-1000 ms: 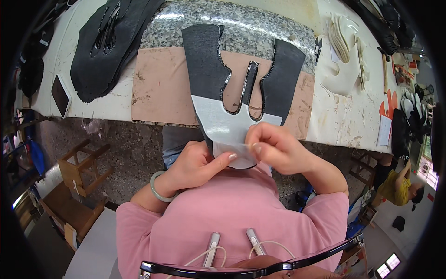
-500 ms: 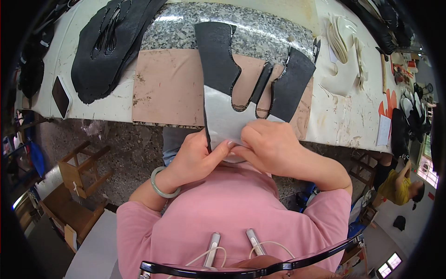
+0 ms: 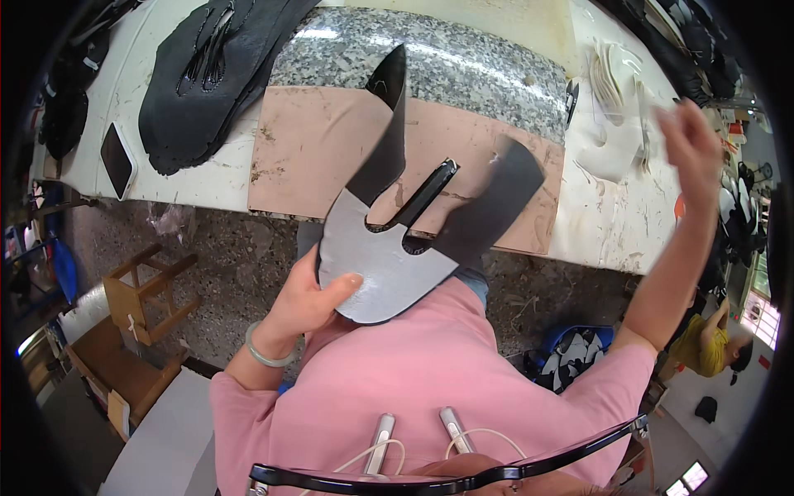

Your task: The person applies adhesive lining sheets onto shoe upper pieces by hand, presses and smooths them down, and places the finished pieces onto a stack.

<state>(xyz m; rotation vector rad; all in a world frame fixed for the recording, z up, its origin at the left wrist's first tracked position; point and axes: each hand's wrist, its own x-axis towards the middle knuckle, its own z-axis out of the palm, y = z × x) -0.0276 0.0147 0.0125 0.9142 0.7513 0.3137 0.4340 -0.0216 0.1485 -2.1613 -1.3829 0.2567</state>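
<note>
My left hand (image 3: 304, 299) is closed on the rounded edge of a shoe upper (image 3: 389, 269), its thumb lying on the silvery-grey lined toe part. The upper is tilted over the table's front edge. Its two black side flaps stick out away from me, the left one curled upward, with a narrow black tongue strip between them. Over at the right, my right hand (image 3: 693, 149) is raised away from the upper, close to the stack of cream-white cut pieces (image 3: 610, 78). Motion smears its fingers, so their shape is unclear.
A pinkish-brown board (image 3: 306, 153) lies before a speckled stone slab (image 3: 463, 62). Black leather pieces (image 3: 186, 107) and a phone (image 3: 118, 161) are at the left. Below stand a wooden stool (image 3: 136, 298) and a blue basket (image 3: 579, 351). Another person (image 3: 703, 343) is at the far right.
My right hand has let go of the upper and swung out to the right. My left hand still holds the upper, now lower, nearer to me and tilted, with its left flap curled.
</note>
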